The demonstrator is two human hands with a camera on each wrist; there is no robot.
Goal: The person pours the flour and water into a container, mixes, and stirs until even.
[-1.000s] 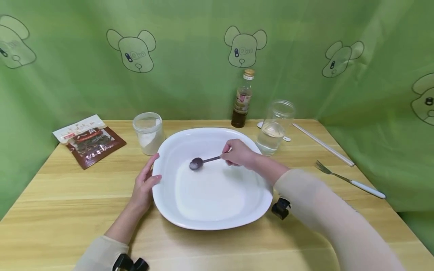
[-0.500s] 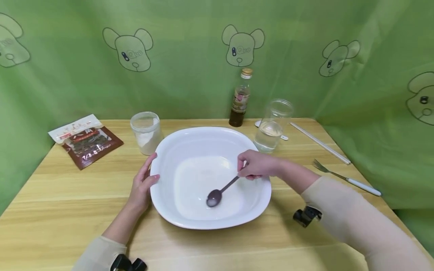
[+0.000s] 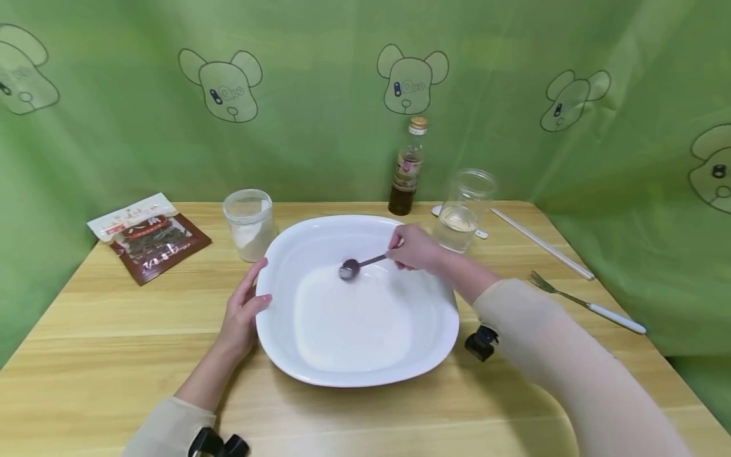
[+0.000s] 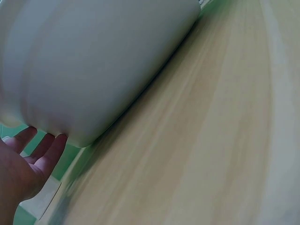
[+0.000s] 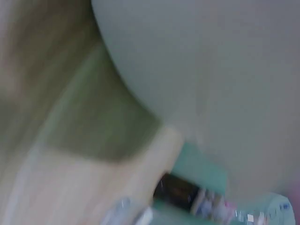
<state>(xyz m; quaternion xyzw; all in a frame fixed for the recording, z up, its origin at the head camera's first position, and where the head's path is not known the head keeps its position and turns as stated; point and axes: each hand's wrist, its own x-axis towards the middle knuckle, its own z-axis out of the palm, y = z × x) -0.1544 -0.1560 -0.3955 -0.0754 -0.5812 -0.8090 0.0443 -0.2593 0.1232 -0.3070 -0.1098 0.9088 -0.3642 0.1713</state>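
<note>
A wide white basin point(image 3: 354, 374) sits on the wooden table with a pale, shiny layer of liquid in its bottom. My right hand point(image 3: 418, 249), over the basin's right side, pinches the handle end of a dark spoon point(image 3: 349, 269). The spoon's bowl points left, low inside the basin toward its back. On the left, my left hand point(image 3: 242, 312) rests against the basin's outer side, thumb and forefinger at the rim. Extended fingertips of the left hand point(image 4: 40, 157) touch the outer wall in the left wrist view. The right wrist view is blurred, showing the basin's outside point(image 5: 201, 84).
Behind the basin stand a jar of white powder point(image 3: 249, 228), a bottle of dark liquid point(image 3: 407, 171) and a glass jar of clear liquid point(image 3: 459, 222). A brown packet point(image 3: 151, 238) lies left; chopsticks point(image 3: 542, 244) and a fork point(image 3: 588, 304) lie right. A green curtain point(image 3: 320, 127) hangs behind.
My right hand has swept the spoon from the basin's back left to the front, then round to the back again. The left hand has stayed at the rim.
</note>
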